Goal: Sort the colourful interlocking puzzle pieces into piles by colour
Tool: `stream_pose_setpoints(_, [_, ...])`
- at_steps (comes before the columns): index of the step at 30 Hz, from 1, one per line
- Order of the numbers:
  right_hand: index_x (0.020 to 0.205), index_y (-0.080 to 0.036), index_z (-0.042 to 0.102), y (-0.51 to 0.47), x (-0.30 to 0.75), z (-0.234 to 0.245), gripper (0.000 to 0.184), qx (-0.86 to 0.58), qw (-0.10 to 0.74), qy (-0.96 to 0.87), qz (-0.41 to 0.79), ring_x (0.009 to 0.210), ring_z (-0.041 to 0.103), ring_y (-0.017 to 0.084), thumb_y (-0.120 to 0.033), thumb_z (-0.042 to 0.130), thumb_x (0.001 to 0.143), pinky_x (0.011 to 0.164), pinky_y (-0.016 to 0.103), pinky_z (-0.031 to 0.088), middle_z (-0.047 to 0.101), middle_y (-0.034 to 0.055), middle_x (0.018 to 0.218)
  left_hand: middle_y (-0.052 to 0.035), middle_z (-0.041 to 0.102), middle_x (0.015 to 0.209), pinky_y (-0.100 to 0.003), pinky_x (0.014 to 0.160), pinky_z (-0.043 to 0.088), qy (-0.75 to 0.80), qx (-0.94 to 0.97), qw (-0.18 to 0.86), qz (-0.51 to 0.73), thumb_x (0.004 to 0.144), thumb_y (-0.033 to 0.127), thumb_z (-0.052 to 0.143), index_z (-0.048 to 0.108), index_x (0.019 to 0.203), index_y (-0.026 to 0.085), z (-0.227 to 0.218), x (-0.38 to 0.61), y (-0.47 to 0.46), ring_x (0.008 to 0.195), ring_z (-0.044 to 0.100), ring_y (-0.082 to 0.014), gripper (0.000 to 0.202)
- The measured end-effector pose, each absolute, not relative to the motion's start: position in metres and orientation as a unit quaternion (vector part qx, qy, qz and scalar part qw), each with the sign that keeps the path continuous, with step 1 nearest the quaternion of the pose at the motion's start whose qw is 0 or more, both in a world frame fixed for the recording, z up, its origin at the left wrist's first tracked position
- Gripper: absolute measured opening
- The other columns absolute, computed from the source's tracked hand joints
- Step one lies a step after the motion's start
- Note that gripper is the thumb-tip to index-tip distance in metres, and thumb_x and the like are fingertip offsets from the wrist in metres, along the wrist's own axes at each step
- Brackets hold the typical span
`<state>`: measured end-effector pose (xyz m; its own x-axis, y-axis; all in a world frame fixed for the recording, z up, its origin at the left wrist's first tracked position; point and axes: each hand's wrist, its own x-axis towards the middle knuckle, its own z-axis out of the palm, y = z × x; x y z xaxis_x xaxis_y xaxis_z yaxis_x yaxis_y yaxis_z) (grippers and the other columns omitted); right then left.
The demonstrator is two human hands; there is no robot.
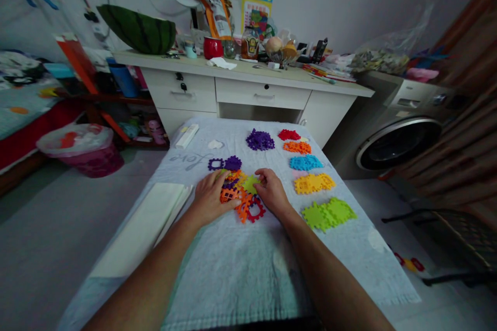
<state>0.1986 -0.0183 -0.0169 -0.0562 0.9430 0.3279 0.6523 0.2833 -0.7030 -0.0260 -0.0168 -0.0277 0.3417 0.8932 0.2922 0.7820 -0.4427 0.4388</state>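
Note:
A mixed heap of coloured plastic interlocking pieces (pixel 240 194) lies mid-table on a pale cloth (pixel 240 264). My left hand (pixel 212 197) rests flat on the heap's left side, fingers spread over orange and purple pieces. My right hand (pixel 272 191) is at the heap's right edge, its fingers curled onto a yellow-green piece (pixel 250 183). To the right lie sorted piles: red (pixel 289 135), orange (pixel 297 147), blue (pixel 305 162), yellow (pixel 313 183) and green (pixel 328 213). A purple pile (pixel 260 140) sits further back, with two purple pieces (pixel 225 164) nearer the heap.
A white folded sheet (pixel 143 227) lies on the table's left side and a white tube (pixel 187 136) at the far left corner. Behind stands a cluttered white desk (pixel 256 88) with a watermelon half (pixel 137 28). A washing machine (pixel 399 134) is at right, a pink bin (pixel 83 147) at left.

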Motion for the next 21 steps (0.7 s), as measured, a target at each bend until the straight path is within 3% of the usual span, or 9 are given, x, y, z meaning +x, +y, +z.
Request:
stream_pose_setpoints(4, [0.091, -0.020, 0.058, -0.020, 0.206, -0.014, 0.015, -0.590, 0.417, -0.680, 0.129, 0.081, 0.053, 0.018, -0.013, 0.052, 0.079, 0.076, 0.031, 0.045, 0.056, 0.0034, 0.087, -0.0141, 0.042, 0.144, -0.051, 0.111, 0.034, 0.506, 0.814, 0.125, 0.256, 0.073, 0.054, 0.070, 0.040, 0.140, 0.022, -0.027, -0.025, -0.016, 0.134, 0.040, -0.0334, 0.080])
stream_pose_setpoints(7, [0.088, -0.019, 0.058, -0.022, 0.211, -0.013, 0.014, -0.599, 0.377, -0.702, 0.078, 0.090, 0.052, 0.021, -0.011, 0.050, 0.080, 0.084, 0.034, 0.043, 0.056, 0.0064, 0.092, -0.0133, 0.043, 0.143, -0.051, 0.111, 0.035, 0.497, 0.815, 0.129, 0.270, 0.075, 0.051, 0.070, 0.041, 0.140, 0.023, -0.028, -0.024, -0.016, 0.133, 0.042, -0.0327, 0.077])
stream_pose_setpoints(12, [0.100, -0.018, 0.061, -0.028, 0.217, -0.012, 0.029, -0.565, 0.257, -0.774, 0.125, 0.100, 0.053, 0.023, -0.017, 0.065, 0.072, 0.092, 0.038, 0.040, 0.060, 0.0079, 0.106, -0.0115, 0.049, 0.140, -0.049, 0.110, 0.037, 0.486, 0.814, 0.132, 0.291, 0.079, 0.045, 0.066, 0.043, 0.138, 0.023, -0.028, -0.024, -0.014, 0.131, 0.045, -0.0306, 0.067])
stream_pose_setpoints(15, [0.110, -0.018, 0.060, -0.031, 0.220, -0.010, 0.040, -0.550, 0.239, -0.786, 0.151, 0.107, 0.053, 0.024, -0.022, 0.068, 0.071, 0.097, 0.040, 0.038, 0.061, 0.0087, 0.116, -0.0116, 0.050, 0.139, -0.047, 0.111, 0.037, 0.483, 0.813, 0.140, 0.293, 0.081, 0.043, 0.064, 0.044, 0.137, 0.022, -0.027, -0.025, -0.013, 0.131, 0.046, -0.0298, 0.064])
stream_pose_setpoints(21, [0.111, -0.018, 0.061, -0.033, 0.220, -0.003, 0.036, -0.573, 0.221, -0.776, 0.146, 0.102, 0.055, 0.022, -0.022, 0.067, 0.076, 0.092, 0.038, 0.041, 0.063, 0.0084, 0.110, -0.0106, 0.053, 0.136, -0.047, 0.110, 0.038, 0.484, 0.810, 0.141, 0.300, 0.079, 0.047, 0.065, 0.047, 0.134, 0.023, -0.023, -0.025, -0.014, 0.127, 0.049, -0.0294, 0.063])
